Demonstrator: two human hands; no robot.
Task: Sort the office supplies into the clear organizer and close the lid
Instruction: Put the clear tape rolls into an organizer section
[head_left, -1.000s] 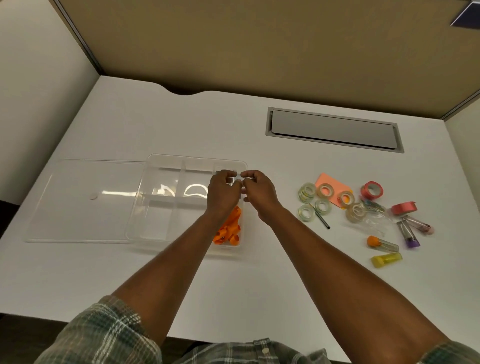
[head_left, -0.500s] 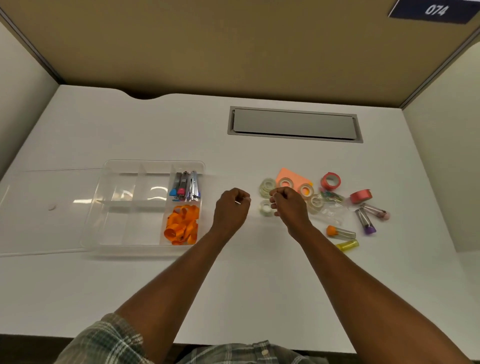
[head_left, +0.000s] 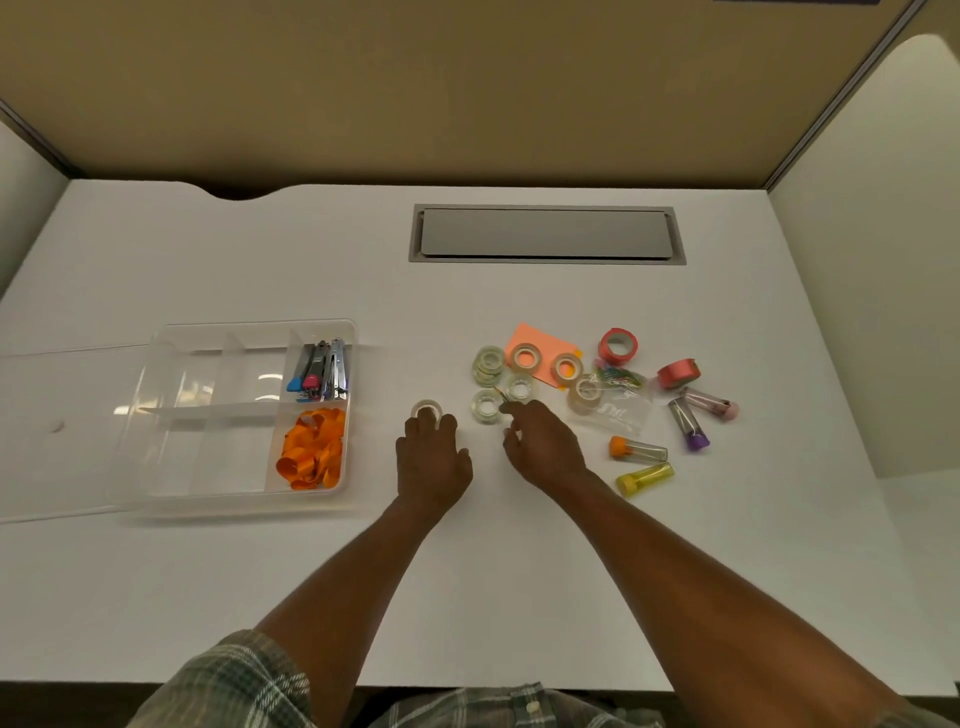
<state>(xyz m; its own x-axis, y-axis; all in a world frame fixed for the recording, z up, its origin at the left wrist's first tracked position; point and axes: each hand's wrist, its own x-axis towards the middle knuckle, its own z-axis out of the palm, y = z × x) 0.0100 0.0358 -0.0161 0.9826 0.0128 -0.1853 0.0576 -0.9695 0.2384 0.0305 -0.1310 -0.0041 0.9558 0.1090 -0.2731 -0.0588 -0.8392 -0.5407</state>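
The clear organizer (head_left: 249, 326) stands at the left, and its lid (head_left: 67, 431) lies flat beside it, further left. Its far right compartment holds staple removers (head_left: 319, 371); the near right one holds orange ribbon (head_left: 311, 454). My left hand (head_left: 434, 460) lies palm down with its fingertips on a clear tape roll (head_left: 427, 407), apart from the pile. My right hand (head_left: 543, 444) hovers with fingers curled and spread beside another clear tape roll (head_left: 485, 406). Several more tape rolls (head_left: 524, 357) lie behind it, some on an orange sticky note (head_left: 543, 344).
To the right lie a red tape roll (head_left: 618, 345), a pink ribbon roll (head_left: 678, 373), a bag of paper clips (head_left: 615, 397) and several capped tubes (head_left: 688, 423). A grey hatch (head_left: 545, 234) is set into the desk at the back. Partition walls close in three sides.
Both hands left the organizer and moved right to the tape rolls. The left hand uncurled from a fist, and its fingertips are on a roll left of the pile.
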